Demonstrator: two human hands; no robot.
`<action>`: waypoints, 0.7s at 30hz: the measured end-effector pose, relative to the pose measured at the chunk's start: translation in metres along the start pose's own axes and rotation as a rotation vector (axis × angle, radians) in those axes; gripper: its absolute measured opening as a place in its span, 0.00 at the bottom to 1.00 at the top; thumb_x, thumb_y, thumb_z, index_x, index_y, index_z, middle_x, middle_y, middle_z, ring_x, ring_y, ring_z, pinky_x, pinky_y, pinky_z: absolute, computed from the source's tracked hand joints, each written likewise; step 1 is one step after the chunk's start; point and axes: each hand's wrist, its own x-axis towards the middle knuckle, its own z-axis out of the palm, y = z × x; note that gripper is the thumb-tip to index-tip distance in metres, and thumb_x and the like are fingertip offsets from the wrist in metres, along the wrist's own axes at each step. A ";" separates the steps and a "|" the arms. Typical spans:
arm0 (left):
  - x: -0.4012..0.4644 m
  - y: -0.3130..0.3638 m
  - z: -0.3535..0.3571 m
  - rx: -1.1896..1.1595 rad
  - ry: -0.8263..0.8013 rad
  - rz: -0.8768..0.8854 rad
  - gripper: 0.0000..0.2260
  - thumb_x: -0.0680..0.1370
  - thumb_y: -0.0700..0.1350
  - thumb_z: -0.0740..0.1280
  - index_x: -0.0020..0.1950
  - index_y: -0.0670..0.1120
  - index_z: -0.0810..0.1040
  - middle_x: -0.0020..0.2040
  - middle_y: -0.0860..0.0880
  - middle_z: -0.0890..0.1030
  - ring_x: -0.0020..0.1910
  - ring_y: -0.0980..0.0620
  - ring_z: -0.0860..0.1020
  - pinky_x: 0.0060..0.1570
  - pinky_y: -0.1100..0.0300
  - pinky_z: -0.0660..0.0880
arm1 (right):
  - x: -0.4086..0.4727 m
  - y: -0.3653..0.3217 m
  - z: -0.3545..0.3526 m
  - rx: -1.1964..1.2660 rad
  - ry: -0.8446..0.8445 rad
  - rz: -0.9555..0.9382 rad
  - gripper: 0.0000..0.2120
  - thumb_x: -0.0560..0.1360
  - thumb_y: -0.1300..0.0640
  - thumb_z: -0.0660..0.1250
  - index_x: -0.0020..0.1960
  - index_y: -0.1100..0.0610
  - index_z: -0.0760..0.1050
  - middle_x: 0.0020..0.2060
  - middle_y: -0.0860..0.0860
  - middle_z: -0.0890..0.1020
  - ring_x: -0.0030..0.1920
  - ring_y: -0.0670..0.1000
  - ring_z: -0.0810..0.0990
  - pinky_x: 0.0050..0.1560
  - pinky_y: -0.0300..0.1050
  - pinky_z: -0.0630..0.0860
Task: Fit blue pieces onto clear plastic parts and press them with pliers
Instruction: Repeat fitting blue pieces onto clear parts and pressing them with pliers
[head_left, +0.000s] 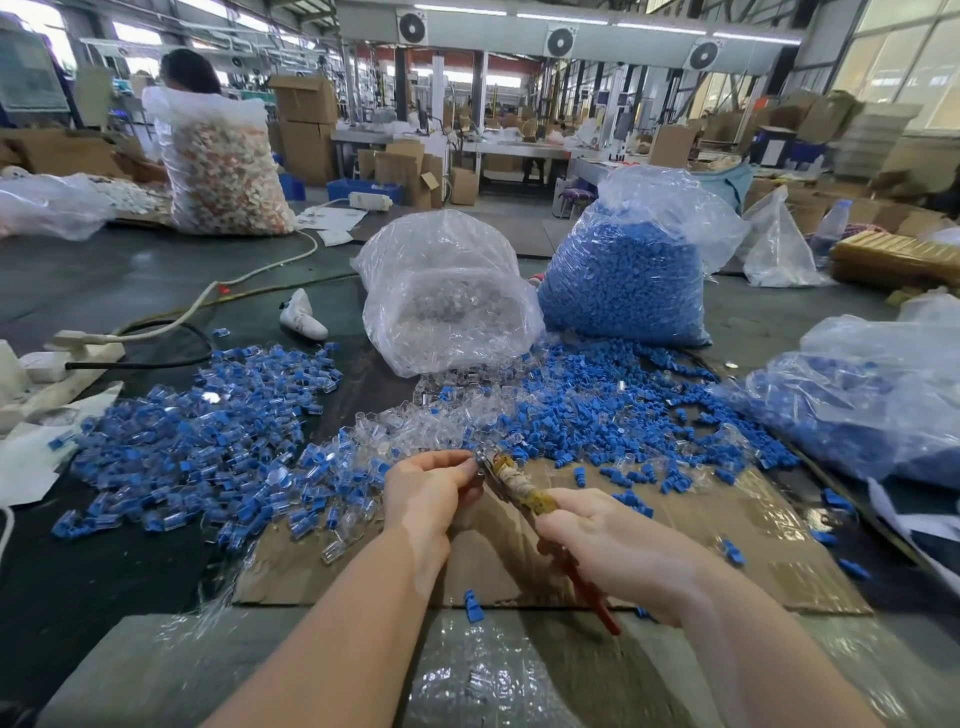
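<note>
A wide factory hall stretches behind a dark work surface (93, 561) with a flattened cardboard sheet (727, 551) laid over its near part. Both forearms reach forward over the cardboard and meet near its far edge. The right hand (618, 551) is curled round the handles of the pliers (524, 493), palm turned inward, with the red handle ends poking out below the wrist. The left hand (431, 486) is raised at the plier nose, fingertips pinched together on something too small to make out. Loose blue pieces (623, 421) are scattered just beyond the hands to the right, clear plastic parts (415, 426) straight ahead, and a heap of joined blue-and-clear parts (208, 436) lies to the left. Behind stand a bag of clear parts (447, 291) and a bag of blue pieces (628, 280).
</note>
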 end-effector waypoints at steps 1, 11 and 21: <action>0.000 0.000 0.000 0.000 0.001 0.000 0.07 0.74 0.31 0.67 0.40 0.42 0.80 0.38 0.41 0.81 0.30 0.51 0.79 0.27 0.62 0.75 | 0.000 0.000 0.001 0.010 -0.001 -0.016 0.11 0.80 0.55 0.54 0.43 0.59 0.69 0.40 0.52 0.71 0.37 0.50 0.70 0.38 0.43 0.65; -0.007 -0.001 0.006 -0.064 0.018 0.015 0.07 0.73 0.29 0.66 0.40 0.39 0.79 0.36 0.41 0.80 0.30 0.51 0.79 0.25 0.65 0.75 | 0.006 -0.001 0.010 -0.092 0.092 -0.054 0.14 0.81 0.51 0.56 0.37 0.52 0.66 0.31 0.46 0.71 0.29 0.44 0.68 0.30 0.36 0.65; -0.004 -0.002 0.007 -0.057 0.033 0.041 0.07 0.74 0.31 0.66 0.40 0.41 0.79 0.42 0.40 0.81 0.39 0.48 0.79 0.31 0.62 0.77 | 0.005 0.011 0.015 0.154 0.106 -0.078 0.10 0.77 0.57 0.60 0.37 0.54 0.68 0.29 0.46 0.72 0.26 0.41 0.68 0.32 0.36 0.65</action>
